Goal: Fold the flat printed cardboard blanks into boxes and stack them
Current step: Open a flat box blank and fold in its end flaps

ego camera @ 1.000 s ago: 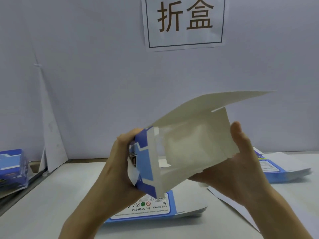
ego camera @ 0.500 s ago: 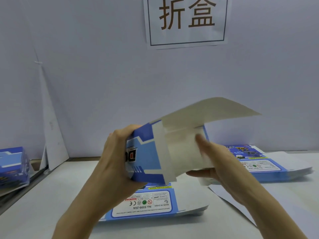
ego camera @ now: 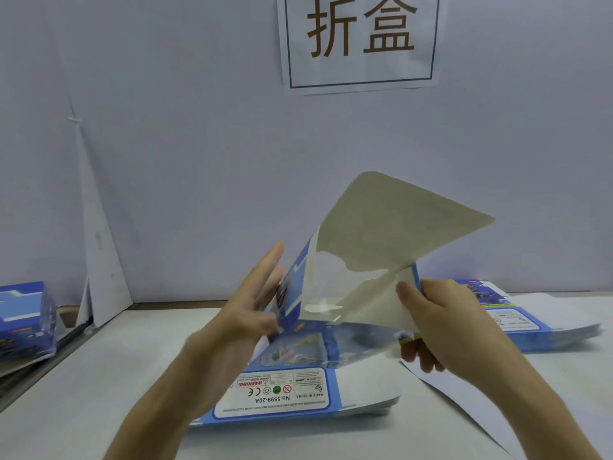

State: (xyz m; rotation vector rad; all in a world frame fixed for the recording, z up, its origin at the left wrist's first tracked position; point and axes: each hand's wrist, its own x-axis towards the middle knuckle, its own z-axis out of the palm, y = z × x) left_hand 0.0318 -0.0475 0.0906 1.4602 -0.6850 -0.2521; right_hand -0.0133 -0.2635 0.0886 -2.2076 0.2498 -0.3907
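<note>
Left hand (ego camera: 252, 313): fingers straight, slightly spread, pressed flat on left side of half-folded blue printed cardboard box (ego camera: 365, 303), held above white desk (ego camera: 99, 376). Grey lid flap tilts up-right. Right hand (ego camera: 441, 320) pinches box's right edge. Stack of flat blue blanks (ego camera: 298, 393) lies beneath, apart.

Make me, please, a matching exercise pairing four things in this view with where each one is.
Things: 1 half-folded box; 2 paper sign; 3 folded boxes; 4 near stack of flat blanks.
Places: A far left of the view; B on the wall; C lying on the table, nearest the person; D between the left hand and right hand.
Pairs: 1-D, 2-B, 3-A, 4-C.
</note>
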